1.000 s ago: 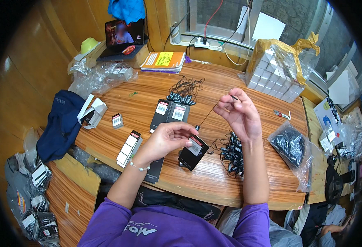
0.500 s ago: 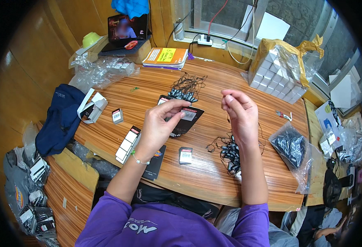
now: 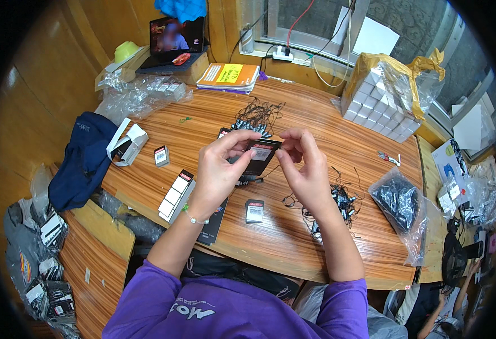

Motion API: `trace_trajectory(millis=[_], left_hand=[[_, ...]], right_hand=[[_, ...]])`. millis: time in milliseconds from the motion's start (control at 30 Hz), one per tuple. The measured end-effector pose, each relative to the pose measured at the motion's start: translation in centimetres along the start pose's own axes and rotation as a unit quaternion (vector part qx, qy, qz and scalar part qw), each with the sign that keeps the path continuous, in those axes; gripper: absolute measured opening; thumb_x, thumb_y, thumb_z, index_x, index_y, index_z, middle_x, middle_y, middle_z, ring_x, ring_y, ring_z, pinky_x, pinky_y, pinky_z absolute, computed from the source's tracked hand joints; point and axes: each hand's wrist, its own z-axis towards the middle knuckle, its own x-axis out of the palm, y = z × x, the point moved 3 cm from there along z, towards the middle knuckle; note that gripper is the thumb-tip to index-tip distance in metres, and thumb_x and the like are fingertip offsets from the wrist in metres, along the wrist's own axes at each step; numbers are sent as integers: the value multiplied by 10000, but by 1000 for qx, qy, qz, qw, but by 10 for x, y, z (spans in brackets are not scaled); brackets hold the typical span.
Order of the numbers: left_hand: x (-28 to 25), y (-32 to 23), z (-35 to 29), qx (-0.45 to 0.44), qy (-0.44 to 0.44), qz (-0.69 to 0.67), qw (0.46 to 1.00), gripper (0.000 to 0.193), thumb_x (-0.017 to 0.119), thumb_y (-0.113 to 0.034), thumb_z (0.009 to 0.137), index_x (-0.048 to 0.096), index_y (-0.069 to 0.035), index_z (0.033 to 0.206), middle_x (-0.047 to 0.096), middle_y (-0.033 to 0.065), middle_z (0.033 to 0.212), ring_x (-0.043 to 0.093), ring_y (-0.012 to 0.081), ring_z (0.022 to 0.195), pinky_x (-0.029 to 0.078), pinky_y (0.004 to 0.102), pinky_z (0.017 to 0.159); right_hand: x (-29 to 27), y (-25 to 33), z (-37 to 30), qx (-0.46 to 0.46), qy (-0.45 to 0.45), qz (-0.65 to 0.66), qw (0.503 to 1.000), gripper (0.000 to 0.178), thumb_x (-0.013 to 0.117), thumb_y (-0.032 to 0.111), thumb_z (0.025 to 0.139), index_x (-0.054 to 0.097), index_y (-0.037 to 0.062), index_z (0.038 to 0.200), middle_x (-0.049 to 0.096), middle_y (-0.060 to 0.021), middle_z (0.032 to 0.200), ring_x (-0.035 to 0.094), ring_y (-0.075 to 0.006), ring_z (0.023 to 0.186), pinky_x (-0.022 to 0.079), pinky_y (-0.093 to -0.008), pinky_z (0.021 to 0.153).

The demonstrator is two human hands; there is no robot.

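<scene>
My left hand (image 3: 221,161) pinches a black hang tag (image 3: 257,165) with a white sticker and a red strip, raised over the table. At its right edge my right hand (image 3: 309,169) has thumb and finger closed on a thin black tag string, mostly hidden by the fingers. More tag strings with dark plastic ends lie in a bundle (image 3: 259,116) beyond the hands and in a tangled heap (image 3: 344,204) to the right. A small stack of labels (image 3: 254,211) sits below the hands; black cards (image 3: 214,226) lie partly under my left wrist.
White label strips (image 3: 176,196) and another label stack (image 3: 161,156) lie at left, near an open white box (image 3: 129,144) and blue cloth (image 3: 81,161). At right are a bag of black strings (image 3: 394,200), snips (image 3: 389,158) and wrapped white boxes (image 3: 377,104). A laptop (image 3: 175,39) stands behind.
My right hand has moved left and down, from well apart to the right edge of the hang tag. The left hand still holds the tag in nearly the same place.
</scene>
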Motion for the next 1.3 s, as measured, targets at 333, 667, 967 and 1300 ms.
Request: trace_trajectory(millis=[333,667,967,1300], left_hand=[[3,8,0,-8,-9,-18,1000,306,624,80,764,577,19,1060,610,72,994,602,107,870,500,218,763],[13,6,-4,-25,15,-70,997,270,606,90,769,578,28,1030,602,75,1016,607,122,889,508,224,770],[12,0,-4,-43,34,-64,996,263,611,77,771,602,24,1028,628,83,987,620,121,864,515,219,750],[14,3,-3,-68,50,-86,993,245,626,35,775,644,-20,1013,655,74,933,634,108,811,531,214,697]], right_hand=[[4,-2,-3,-72,-35,-60,995,117,592,-24,755,581,-22,872,618,-113,754,616,-179,661,487,-267,605],[8,-7,-4,-39,-35,-12,999,191,552,-41,766,538,-20,956,587,-85,709,583,-130,625,470,-249,577],[8,-10,-3,-17,-25,31,999,250,533,-58,773,516,-17,1019,566,-56,682,543,-89,620,443,-227,568],[6,-10,-1,-28,-9,46,999,331,522,-77,770,502,-5,1093,546,-36,682,509,-74,621,425,-214,574]])
